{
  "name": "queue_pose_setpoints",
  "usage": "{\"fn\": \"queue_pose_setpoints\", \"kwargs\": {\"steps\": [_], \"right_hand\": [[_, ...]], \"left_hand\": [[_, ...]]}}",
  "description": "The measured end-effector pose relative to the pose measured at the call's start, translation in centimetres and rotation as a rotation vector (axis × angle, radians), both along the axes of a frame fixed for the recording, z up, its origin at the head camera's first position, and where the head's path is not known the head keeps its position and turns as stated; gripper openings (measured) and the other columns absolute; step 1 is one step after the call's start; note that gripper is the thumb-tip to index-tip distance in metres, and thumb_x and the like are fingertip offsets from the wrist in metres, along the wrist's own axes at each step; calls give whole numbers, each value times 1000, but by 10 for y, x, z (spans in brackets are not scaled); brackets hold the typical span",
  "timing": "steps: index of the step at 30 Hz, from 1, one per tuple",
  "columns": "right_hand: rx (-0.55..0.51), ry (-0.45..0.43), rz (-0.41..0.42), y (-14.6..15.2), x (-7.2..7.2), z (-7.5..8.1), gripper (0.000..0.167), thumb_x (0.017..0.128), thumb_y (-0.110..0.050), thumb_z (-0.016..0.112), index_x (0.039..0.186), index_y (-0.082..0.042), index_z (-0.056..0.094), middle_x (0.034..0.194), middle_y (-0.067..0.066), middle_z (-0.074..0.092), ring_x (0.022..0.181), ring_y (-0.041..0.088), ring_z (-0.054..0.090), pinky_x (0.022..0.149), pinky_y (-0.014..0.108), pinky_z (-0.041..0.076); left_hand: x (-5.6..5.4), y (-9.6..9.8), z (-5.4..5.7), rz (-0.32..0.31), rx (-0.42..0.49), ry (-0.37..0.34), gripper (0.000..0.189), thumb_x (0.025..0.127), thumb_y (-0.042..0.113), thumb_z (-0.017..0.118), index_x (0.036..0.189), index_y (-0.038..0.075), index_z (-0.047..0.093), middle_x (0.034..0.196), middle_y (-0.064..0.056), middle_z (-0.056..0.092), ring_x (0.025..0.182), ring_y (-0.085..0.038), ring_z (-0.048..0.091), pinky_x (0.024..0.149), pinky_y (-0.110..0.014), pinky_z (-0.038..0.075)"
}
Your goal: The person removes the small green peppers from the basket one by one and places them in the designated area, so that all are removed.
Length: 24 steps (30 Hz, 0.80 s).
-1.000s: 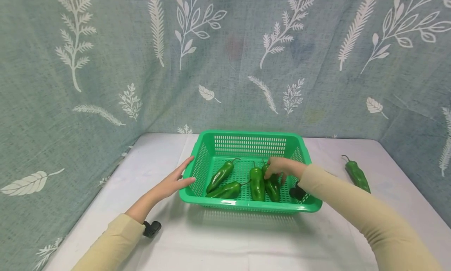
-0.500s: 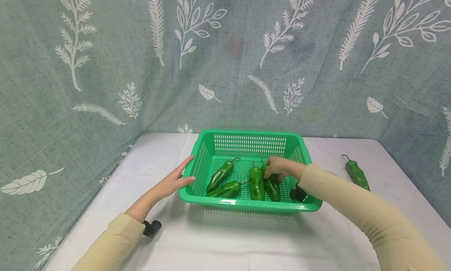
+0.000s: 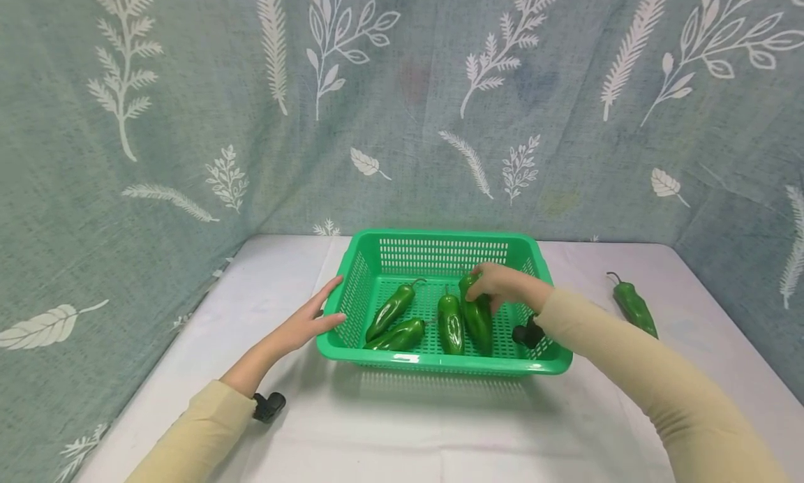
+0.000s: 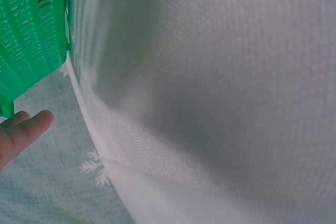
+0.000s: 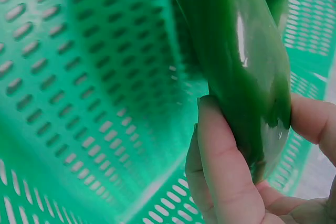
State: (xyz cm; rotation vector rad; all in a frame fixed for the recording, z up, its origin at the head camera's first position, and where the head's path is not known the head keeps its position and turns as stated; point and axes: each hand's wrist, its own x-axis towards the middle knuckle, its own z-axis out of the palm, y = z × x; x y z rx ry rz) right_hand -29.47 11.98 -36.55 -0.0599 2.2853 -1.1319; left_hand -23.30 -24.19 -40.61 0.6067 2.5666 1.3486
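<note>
Inside the green basket [image 3: 427, 361], my right hand [image 3: 509, 285] pinches a green pepper [image 3: 479, 322] near its stem end. Close up in the right wrist view, thumb and fingers press on both sides of that pepper [image 5: 247, 61]. Just left of it lies another green pepper [image 3: 450, 326], and two more peppers [image 3: 392, 312] rest in the basket's left half. My left hand [image 3: 298, 329] is at the basket's left wall with fingers straight. In the left wrist view only some fingertips [image 4: 31, 129] show, near the basket rim [image 4: 6, 108].
One green pepper [image 3: 634, 308] lies on the white cloth [image 3: 377, 434] to the right of the basket. A patterned grey-green curtain [image 3: 402, 155] hangs behind and along both sides of the table.
My right hand has lifted the pepper slightly from the basket floor and shifted it a little left. The pepper beside it has turned slightly. My left hand stays in place.
</note>
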Motion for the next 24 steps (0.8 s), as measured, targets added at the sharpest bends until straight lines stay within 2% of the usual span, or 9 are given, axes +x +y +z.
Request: {"fn": "queue_pose_setpoints", "kwargs": {"steps": [4,6,10,12,14,19,24], "right_hand": [[-15,-2,-3,5,-1,12,70,83,-6,61,143,-3,24,133,27,40,52,13,50,57,34,53],[-36,-6,-10,7,-2,18,71,83,-6,62,143,-3,23,133,27,41,53,13,52,56,33,53],[-51,22,-4,11,-1,30,71,83,-7,62,143,-2,24,130,27,45,73,21,62,61,32,54],[-41,46,9,13,0,37,71,83,-9,62,143,-3,24,128,26,46,90,26,62,65,33,55],[-29,60,23,15,1,44,72,84,-11,62,144,-5,23,127,25,47,99,30,60,68,34,55],[-67,81,50,24,4,62,74,85,-13,61,145,-5,19,129,25,44,106,34,55,72,37,54],[-98,99,54,33,8,77,73,86,-13,61,146,-8,18,138,24,33,111,36,52,75,38,54]], "left_hand": [[0,0,1,1,3,-5,72,93,25,49,149,19,4,153,-16,3,138,-40,3,103,-66,14],[1,1,1,3,4,-9,72,93,26,49,149,19,4,153,-15,3,138,-40,3,102,-67,14],[2,1,1,5,16,-12,72,93,26,49,149,20,5,154,-14,3,139,-39,2,103,-66,12],[2,1,0,1,11,-8,71,94,26,49,149,20,4,153,-15,3,139,-39,2,103,-67,12],[2,0,0,5,10,-15,71,94,25,49,149,20,4,154,-14,2,139,-39,1,103,-67,12],[1,0,0,3,5,-5,70,94,26,49,149,19,5,153,-15,3,138,-40,2,103,-67,12],[-1,0,-1,0,0,7,70,94,28,49,149,19,6,153,-16,4,138,-40,2,103,-66,12]]}}
